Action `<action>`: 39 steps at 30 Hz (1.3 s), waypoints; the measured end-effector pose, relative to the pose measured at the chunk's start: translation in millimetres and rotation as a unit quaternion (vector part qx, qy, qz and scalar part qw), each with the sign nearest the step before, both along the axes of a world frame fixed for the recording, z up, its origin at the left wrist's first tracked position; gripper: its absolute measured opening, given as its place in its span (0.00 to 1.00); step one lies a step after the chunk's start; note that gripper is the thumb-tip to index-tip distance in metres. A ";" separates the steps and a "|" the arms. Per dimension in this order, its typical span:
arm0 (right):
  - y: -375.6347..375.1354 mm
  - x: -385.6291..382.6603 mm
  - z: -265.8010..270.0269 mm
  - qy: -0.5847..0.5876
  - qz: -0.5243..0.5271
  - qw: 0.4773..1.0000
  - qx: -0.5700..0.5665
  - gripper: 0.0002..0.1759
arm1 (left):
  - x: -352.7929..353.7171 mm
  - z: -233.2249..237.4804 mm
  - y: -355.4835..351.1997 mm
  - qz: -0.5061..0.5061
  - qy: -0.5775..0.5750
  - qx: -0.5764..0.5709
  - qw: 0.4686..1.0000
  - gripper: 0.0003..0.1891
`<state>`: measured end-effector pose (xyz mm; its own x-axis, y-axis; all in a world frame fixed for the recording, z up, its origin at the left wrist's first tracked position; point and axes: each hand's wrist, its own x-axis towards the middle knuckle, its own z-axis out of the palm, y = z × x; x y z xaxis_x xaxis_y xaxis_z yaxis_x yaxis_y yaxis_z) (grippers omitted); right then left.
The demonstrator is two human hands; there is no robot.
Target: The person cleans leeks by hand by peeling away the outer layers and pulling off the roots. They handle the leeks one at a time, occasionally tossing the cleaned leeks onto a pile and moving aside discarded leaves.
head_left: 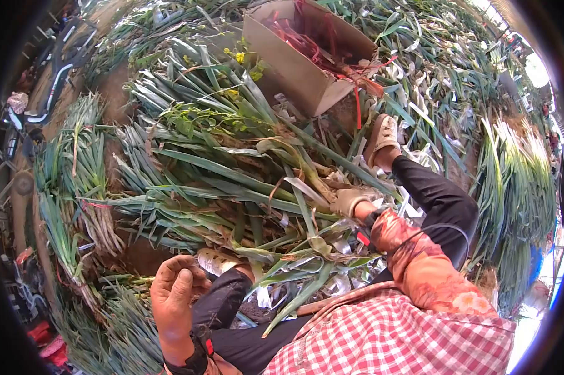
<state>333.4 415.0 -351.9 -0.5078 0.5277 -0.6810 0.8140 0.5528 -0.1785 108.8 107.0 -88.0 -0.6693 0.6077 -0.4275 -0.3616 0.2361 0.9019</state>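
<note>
My right hand (350, 202), in a pale glove, reaches into the pile of leeks (225, 165) between my legs. Its fingers close around the lower end of a leek (316, 178) with a yellowish, drying stalk. Near my left knee, my bare left hand (177, 289) is raised above the leeks. Its fingers curl in toward the thumb, and nothing shows between them. Long green leaves cover most of the pile, and a loose leaf (300, 299) droops toward my lap.
A cardboard box (288, 62) holding red ties stands beyond the pile. Leek bundles lie at left (85, 169) and right (513, 187). My shoes (382, 139) flank the pile. A yellow-flowered weed (213, 119) lies on it. A wooden handle (332, 300) crosses near my lap.
</note>
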 end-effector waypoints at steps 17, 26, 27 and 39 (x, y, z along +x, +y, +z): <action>-54.7 28.4 232.3 0.493 -0.175 0.847 -0.090 0.13 | 31.7 -1.3 65.8 -0.100 0.015 -0.008 0.995 0.16; -104.7 6.7 225.8 0.500 -0.143 0.834 -0.184 0.17 | 53.1 -30.6 156.8 0.070 -0.125 0.283 0.948 0.19; -110.2 8.1 215.9 0.525 -0.129 0.827 -0.154 0.19 | 51.4 -37.8 161.3 0.089 -0.105 0.300 0.944 0.17; -124.6 79.1 196.0 0.314 -0.298 0.805 -0.406 0.09 | 27.0 -107.4 172.6 0.202 -0.154 0.216 0.943 0.03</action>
